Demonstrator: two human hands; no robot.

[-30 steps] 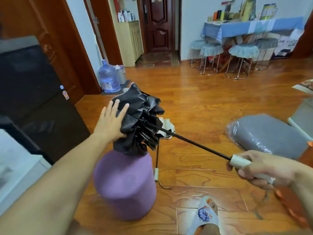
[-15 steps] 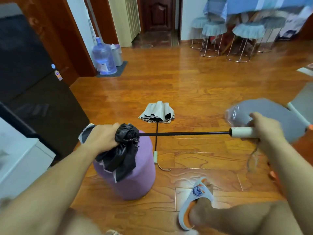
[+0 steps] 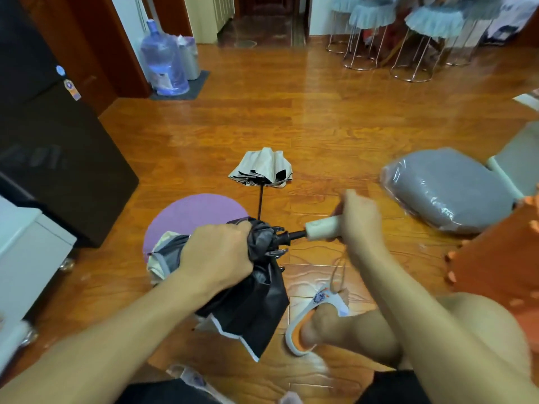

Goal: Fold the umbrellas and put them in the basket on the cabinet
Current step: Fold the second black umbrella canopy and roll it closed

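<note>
The left hand [image 3: 217,256] grips the bunched canopy of the black umbrella [image 3: 250,301], loose cloth hanging below its curled fingers [image 3: 233,230]. Just past those fingers the rib tips and a short length of dark shaft show, ending in the cream handle [image 3: 322,230], which the right hand [image 3: 360,218] clasps. Beyond both hands, a second umbrella [image 3: 262,167] lies half collapsed on the wooden floor [image 3: 291,118]. A purple stool [image 3: 195,212] sits just behind the left fingers.

home | wood floor [image 3: 320,118]; covered stools [image 3: 431,21]; water jug [image 3: 163,59]
</note>
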